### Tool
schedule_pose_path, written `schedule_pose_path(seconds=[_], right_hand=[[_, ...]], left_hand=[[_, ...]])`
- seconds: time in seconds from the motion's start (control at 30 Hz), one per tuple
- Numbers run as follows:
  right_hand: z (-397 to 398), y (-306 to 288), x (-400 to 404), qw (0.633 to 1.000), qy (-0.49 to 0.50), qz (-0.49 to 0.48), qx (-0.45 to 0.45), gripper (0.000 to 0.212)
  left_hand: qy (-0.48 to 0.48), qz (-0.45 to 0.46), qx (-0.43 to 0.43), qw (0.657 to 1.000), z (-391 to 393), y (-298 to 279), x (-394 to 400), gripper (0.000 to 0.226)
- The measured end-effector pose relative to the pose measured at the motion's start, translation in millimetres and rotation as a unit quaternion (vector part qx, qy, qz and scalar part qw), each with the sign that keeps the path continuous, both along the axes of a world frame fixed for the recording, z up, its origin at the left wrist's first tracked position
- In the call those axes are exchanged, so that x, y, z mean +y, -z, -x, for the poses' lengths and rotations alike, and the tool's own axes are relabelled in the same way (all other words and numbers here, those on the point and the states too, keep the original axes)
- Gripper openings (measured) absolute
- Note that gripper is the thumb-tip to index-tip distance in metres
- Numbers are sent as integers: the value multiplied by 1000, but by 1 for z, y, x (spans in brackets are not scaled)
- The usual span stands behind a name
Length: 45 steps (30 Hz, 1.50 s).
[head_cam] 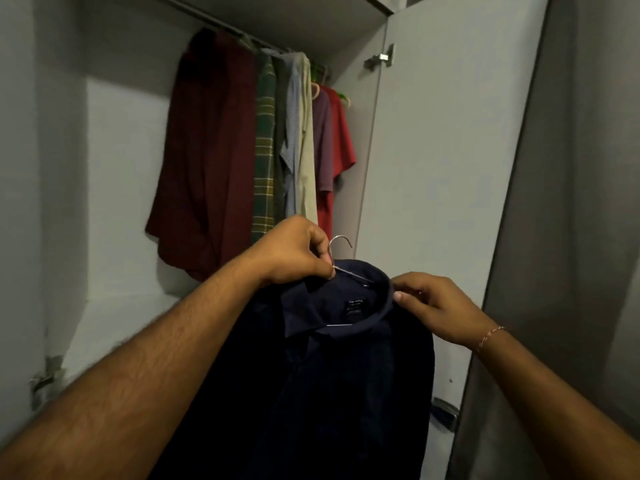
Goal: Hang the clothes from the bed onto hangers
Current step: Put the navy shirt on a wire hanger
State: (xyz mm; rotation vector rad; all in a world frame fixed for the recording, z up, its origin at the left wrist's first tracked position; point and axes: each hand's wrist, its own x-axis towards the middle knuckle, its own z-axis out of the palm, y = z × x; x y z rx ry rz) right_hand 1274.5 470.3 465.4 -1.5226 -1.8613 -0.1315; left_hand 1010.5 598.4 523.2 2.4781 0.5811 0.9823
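Left hand (294, 251) grip around hanger (337, 252)

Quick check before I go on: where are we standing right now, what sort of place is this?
Most likely at an open wardrobe in a home. A rail carries hung shirts, a door hinge shows, and the left hand and right hand hold a navy shirt on a wire hanger.

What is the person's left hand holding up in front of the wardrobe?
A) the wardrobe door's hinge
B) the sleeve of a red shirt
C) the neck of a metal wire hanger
C: the left hand pinches the thin metal wire hanger just below its hook, with the dark navy collared shirt draped on it.
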Motion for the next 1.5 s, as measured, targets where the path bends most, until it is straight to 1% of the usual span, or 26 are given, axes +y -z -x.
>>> schedule_pose_path(seconds=[0.03, 0.07, 0.13, 0.17, 0.23, 0.27, 0.3, 0.37, 0.43, 0.53, 0.6, 0.67, 0.7, 0.77, 0.8, 0.87, 0.9, 0.97, 1.03, 1.07, 1.17, 1.27, 1.3, 1.37, 1.43, 1.5], right_hand=[[-3, -2, 7, 999, 7, -11, -33, 21], [-3, -6, 15, 999, 7, -22, -47, 21], [-2, -13, 27, 998, 9, -57, -36, 21], [-1, -18, 33, 996, 14, -83, -26, 20], [-1, -25, 42, 990, 36, -131, -24, 19], [-2, -28, 47, 987, 52, -150, -29, 19], [-2, -31, 50, 983, 68, -165, -32, 18], [-1, -38, 58, 979, 75, -189, -26, 16], [8, -48, 66, 979, 58, -192, -24, 16], [15, -67, 77, 988, 17, -156, -15, 16], [14, -83, 86, 993, -16, -117, -11, 21], [15, -98, 97, 993, -75, -89, 22, 26], [18, -101, 102, 991, -94, -88, 42, 26], [29, -113, 126, 985, -92, -133, 54, 24], [36, -119, 138, 983, -78, -160, 54, 24], [54, -134, 169, 976, -51, -208, 39, 22], [65, -145, 187, 973, -39, -228, 26, 21], [88, -167, 213, 969, -16, -245, 4, 17], [113, -194, 246, 963, 4, -268, -28, 15], [127, -210, 264, 959, 13, -279, -45, 16], [164, -246, 308, 953, 48, -285, -88, 23], [190, -274, 350, 944, 81, -308, -92, 22], [196, -281, 361, 943, 88, -311, -80, 22], [205, -293, 386, 943, 102, -313, -51, 26], [212, -307, 410, 941, 110, -318, -40, 33], [217, -321, 433, 938, 109, -326, -41, 33]], left_hand=[[-1, -3, -4, 1000, 2, -3, 1, 11], [-6, -11, -5, 1000, 4, -6, 3, 10], [-8, -20, -1, 1000, 10, -13, 9, 8], [-9, -9, -2, 1000, 17, -17, 14, 7], [-19, 30, -8, 999, 37, -22, 29, 17], [-31, 41, 3, 999, 50, -23, 37, 20], [-43, 40, 23, 998, 61, -21, 42, 20], [-78, -1, 51, 996, 76, -15, 50, 11], [-131, -62, 23, 989, 85, -15, 56, 12], [-168, -105, -18, 980, 97, -25, 66, 13], [-161, -96, -31, 982, 111, -38, 77, 14], [-145, -82, -47, 985, 124, -50, 91, 15], [-138, -77, -52, 986, 128, -54, 97, 15], [-150, -79, -53, 984, 134, -69, 120, 17], [-172, -90, -50, 980, 135, -75, 132, 17], [-251, -147, -51, 955, 136, -89, 165, 16], [-299, -178, -65, 935, 136, -98, 183, 15], [-361, -201, -130, 901, 134, -113, 210, 15], [-379, -199, -207, 880, 135, -130, 238, 16], [-385, -199, -229, 872, 137, -142, 254, 16], [-393, -191, -255, 863, 144, -167, 293, 15], [-397, -193, -280, 853, 147, -187, 327, 17], [-396, -200, -277, 853, 147, -192, 333, 17], [-381, -217, -251, 863, 142, -199, 345, 15], [-365, -238, -193, 879, 136, -205, 357, 16], [-367, -262, -128, 883, 130, -211, 370, 25]])
